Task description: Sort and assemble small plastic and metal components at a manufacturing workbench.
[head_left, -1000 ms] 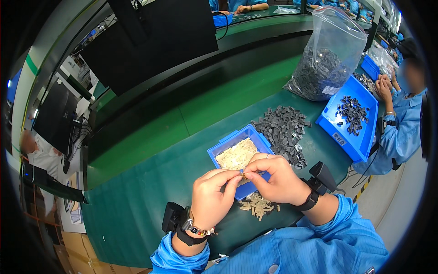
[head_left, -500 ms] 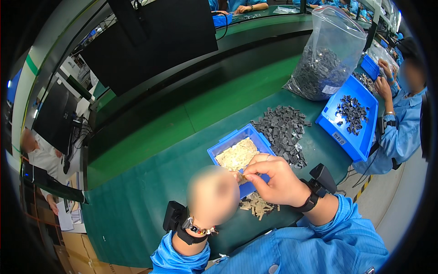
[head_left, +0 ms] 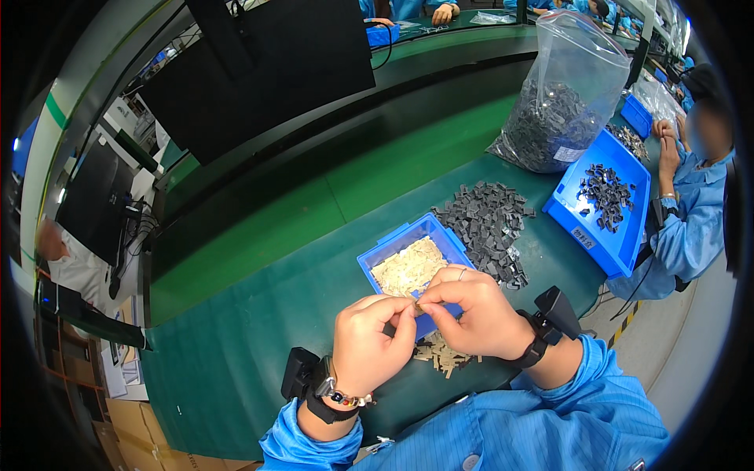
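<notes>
My left hand [head_left: 369, 344] and my right hand [head_left: 473, 312] meet fingertip to fingertip over the green table, both pinching one small tan piece [head_left: 418, 308] between them. Just beyond them sits a small blue tray [head_left: 390, 250] filled with pale tan pieces. A little heap of the same tan pieces [head_left: 444, 355] lies on the table under my right hand. To the right of the tray spreads a loose pile of dark grey parts [head_left: 487, 224]. Both wrists wear black bands and blue sleeves.
A big clear bag of dark grey parts [head_left: 556, 102] stands at the back right. A larger blue tray [head_left: 601, 204] with several grey parts lies at the right, where a co-worker in blue [head_left: 691, 204] works. A black monitor back [head_left: 259, 71] rises behind the green conveyor strip.
My left hand dropped away briefly in a blur, then came back up to meet my right hand at the small tan piece. The right hand stayed nearly in place.
</notes>
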Action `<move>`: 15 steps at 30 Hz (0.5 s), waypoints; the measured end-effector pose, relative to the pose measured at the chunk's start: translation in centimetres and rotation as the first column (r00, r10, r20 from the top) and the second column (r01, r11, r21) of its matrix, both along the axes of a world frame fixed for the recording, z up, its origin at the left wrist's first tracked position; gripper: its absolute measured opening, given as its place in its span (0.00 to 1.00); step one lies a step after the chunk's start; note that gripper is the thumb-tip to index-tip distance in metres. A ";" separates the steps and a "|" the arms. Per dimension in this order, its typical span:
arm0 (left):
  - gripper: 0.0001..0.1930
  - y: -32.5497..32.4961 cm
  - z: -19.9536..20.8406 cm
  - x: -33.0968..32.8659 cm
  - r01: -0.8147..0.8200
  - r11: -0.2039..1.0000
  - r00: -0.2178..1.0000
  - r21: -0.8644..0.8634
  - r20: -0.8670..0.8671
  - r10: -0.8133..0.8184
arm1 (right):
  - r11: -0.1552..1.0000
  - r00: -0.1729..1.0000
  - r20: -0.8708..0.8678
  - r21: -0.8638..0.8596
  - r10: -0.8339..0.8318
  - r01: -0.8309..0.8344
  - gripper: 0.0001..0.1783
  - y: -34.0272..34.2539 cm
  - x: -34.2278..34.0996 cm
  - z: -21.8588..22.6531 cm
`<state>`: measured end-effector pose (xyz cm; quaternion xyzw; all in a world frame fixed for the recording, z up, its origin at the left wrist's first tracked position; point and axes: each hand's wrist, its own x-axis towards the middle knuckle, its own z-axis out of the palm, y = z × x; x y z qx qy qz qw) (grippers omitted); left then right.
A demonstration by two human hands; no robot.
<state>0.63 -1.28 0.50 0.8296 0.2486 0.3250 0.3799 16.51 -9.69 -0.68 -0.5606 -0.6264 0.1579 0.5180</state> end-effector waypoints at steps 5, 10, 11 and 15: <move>0.02 0.7 -0.6 -0.1 -0.073 0.997 0.994 0.036 -0.078 0.076 | 0.999 0.999 -0.010 -0.015 -0.032 0.032 0.03 -0.1 0.8 -0.2; 0.03 0.7 -1.3 0.4 -0.006 0.953 0.997 0.304 -0.073 0.029 | 0.988 0.973 -0.212 -0.144 -0.088 0.058 0.03 -0.4 1.2 0.3; 0.03 0.7 -1.2 0.3 0.003 0.951 0.995 0.310 -0.095 0.028 | 0.988 0.973 -0.212 -0.144 -0.087 0.057 0.03 -0.4 1.2 0.4; 0.05 0.4 -0.5 0.5 -0.004 0.978 0.991 0.207 -0.130 0.032 | 0.973 0.937 -0.342 -0.232 -0.076 -0.006 0.04 -0.5 1.2 0.5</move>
